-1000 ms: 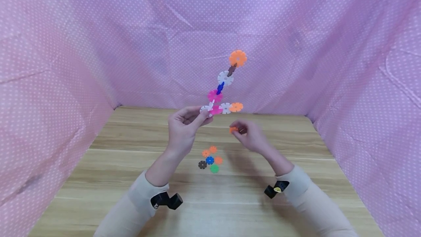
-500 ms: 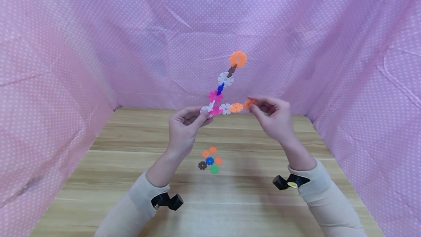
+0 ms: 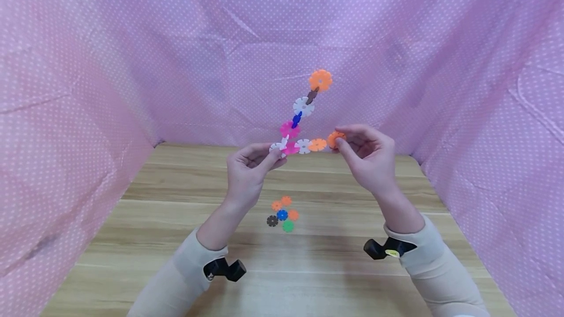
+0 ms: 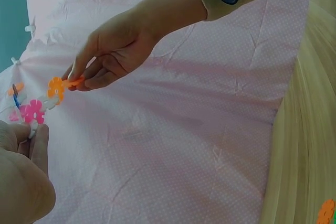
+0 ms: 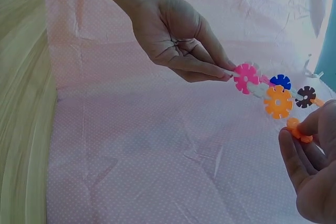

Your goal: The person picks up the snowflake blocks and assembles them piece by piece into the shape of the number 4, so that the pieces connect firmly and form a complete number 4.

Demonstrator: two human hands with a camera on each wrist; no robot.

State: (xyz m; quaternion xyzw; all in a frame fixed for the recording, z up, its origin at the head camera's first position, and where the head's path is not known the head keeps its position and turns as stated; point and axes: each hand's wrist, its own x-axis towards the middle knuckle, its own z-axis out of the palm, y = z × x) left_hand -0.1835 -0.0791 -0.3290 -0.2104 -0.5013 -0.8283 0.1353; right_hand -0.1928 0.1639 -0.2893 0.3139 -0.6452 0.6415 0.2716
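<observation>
My left hand (image 3: 246, 175) pinches a white notched disc (image 3: 276, 148) at the corner of a chain of linked snowflake discs, held above the table. One branch slants up and away through pink (image 3: 289, 129), blue, white and brown discs to an orange disc (image 3: 320, 80). The other runs right through a pink and a white disc (image 3: 303, 146) to an orange end disc (image 3: 317, 145). Between thumb and fingers my right hand (image 3: 372, 160) pinches a loose orange snowflake disc (image 3: 336, 139), close beside that end. In the right wrist view the held disc (image 5: 300, 131) sits just below the chain's orange disc (image 5: 278, 102).
Several loose discs lie on the wooden table (image 3: 176, 219) below the hands: orange ones (image 3: 286, 200), a blue one (image 3: 282, 215), a dark brown one (image 3: 272, 221) and a green one (image 3: 288, 226). Pink dotted cloth (image 3: 246, 38) surrounds the table on three sides.
My right hand has risen and moved right with its orange disc, from below the chain to beside its right end. It has barely moved in the last half second. The left hand stays nearly still.
</observation>
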